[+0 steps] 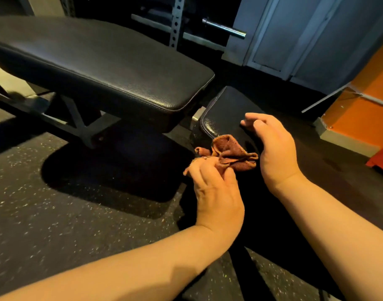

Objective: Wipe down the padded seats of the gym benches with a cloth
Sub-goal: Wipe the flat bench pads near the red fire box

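Head view shows the left hand (212, 187) pinching a crumpled rust-brown woven cloth (229, 154) by its gathered edge, so the loose folds fan out above the near end of the narrow black padded bench seat (225, 111) that runs under both arms. That grip looks meant to bunch the cloth into a wad before it is pressed to the pad. The right hand (271, 146) hovers just beside the cloth, fingers relaxed and loosely curved, holding nothing, probably ready to help fold it. The cloth looks thin, wrinkled and limp. 1 wider black padded bench (95, 64) stands to the left, apart from the cloth.
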`<state>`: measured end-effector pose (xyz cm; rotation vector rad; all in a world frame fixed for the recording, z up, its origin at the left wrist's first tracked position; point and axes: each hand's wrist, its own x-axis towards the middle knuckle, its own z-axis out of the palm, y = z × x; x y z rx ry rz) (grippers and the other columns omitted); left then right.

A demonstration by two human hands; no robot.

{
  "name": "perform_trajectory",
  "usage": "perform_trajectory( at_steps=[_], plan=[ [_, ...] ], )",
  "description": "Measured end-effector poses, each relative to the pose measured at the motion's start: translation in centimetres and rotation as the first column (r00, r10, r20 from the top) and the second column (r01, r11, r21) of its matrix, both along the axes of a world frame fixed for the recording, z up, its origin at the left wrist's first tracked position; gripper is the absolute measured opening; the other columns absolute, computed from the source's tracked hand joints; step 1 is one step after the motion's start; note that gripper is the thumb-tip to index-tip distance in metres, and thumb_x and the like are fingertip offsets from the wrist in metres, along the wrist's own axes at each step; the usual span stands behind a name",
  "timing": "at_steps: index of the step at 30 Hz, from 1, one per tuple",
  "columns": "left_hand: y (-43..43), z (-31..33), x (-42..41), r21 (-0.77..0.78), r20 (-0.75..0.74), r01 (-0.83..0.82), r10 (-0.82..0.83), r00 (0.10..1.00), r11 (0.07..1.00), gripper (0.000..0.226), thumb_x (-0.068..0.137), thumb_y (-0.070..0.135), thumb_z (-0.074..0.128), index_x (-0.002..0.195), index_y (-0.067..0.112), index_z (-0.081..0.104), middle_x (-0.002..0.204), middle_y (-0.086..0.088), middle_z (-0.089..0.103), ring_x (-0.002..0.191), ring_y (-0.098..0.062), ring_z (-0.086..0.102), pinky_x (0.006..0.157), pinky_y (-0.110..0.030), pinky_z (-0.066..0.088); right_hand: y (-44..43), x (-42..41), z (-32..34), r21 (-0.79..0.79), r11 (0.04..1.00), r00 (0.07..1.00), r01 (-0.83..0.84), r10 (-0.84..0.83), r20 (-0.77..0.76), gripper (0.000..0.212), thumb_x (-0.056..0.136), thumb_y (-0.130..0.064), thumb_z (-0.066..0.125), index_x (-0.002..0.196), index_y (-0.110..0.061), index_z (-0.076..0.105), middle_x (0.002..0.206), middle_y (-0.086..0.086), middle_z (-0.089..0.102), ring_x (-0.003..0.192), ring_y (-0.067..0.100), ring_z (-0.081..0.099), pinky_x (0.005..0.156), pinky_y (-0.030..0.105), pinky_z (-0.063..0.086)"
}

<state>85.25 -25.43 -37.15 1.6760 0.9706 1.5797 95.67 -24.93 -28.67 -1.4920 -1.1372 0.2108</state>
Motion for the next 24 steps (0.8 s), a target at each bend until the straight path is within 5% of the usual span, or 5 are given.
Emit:
perform_trajectory(
  at_steps=[6,10,15,19,24],
  plan=[
    [3.6,1.8,-0.3,-0.019,0.163,-0.115,0.116,0.980,0.993,0.033,0.098,0.029,0.040,0.116,0.002,0.047,0.117,-0.011,0.042,0.102,-0.027,0.050,0.102,-0.030,0.039,0.2,0.0,0.2,0.013,1.000,0.999,0.011,-0.010,-0.041,0.023,0.094,-0.026,0.049,0.105,-0.024,0.069,0.104,-0.007,0.071,0.107,0.008,0.066,0.101,0.031,0.049],
    [5.2,3.8,-0.8,-0.041,0.305,-0.158,0.163,0.938,0.987,0.030,0.099,0.020,0.041,0.124,0.004,0.043,0.117,-0.004,0.041,0.099,-0.002,0.049,0.095,-0.023,0.043,0.1,-0.1,0.2,0.030,0.999,0.997,0.024,-0.021,-0.080,0.020,0.093,-0.027,0.049,0.101,-0.027,0.068,0.104,-0.005,0.071,0.107,0.011,0.065,0.102,0.034,0.049],
    [6.6,1.9,-1.7,-0.168,0.252,-0.089,0.130,0.959,0.982,0.014,0.091,0.044,0.040,0.104,0.050,0.040,0.119,-0.014,0.052,0.090,-0.044,0.063,0.073,-0.063,0.054,-0.1,-0.1,0.2,0.029,0.999,0.996,0.032,-0.029,-0.090,0.020,0.095,-0.023,0.052,0.106,-0.021,0.069,0.105,-0.004,0.071,0.106,0.011,0.066,0.102,0.034,0.049],
    [-0.1,0.6,-1.9,-0.019,0.109,0.123,-0.120,0.987,0.992,0.016,0.098,0.024,0.046,0.107,0.037,0.043,0.113,0.008,0.050,0.102,-0.010,0.059,0.091,-0.025,0.048,-0.3,-0.2,0.2,0.027,0.999,0.994,0.043,-0.040,-0.105,0.021,0.097,-0.022,0.052,0.109,-0.020,0.070,0.103,-0.008,0.072,0.103,0.004,0.065,0.100,0.029,0.049],
    [5.2,3.3,-2.8,-0.251,0.181,-0.089,0.137,0.974,0.964,0.013,0.101,0.011,0.046,0.110,0.018,0.051,0.108,0.012,0.040,0.090,0.023,0.045,0.075,0.003,0.031,-0.1,-0.3,0.1,0.026,0.999,0.992,0.039,-0.036,-0.123,0.021,0.098,-0.017,0.051,0.108,-0.020,0.070,0.105,-0.004,0.073,0.104,0.007,0.066,0.100,0.027,0.049]
  ],
)
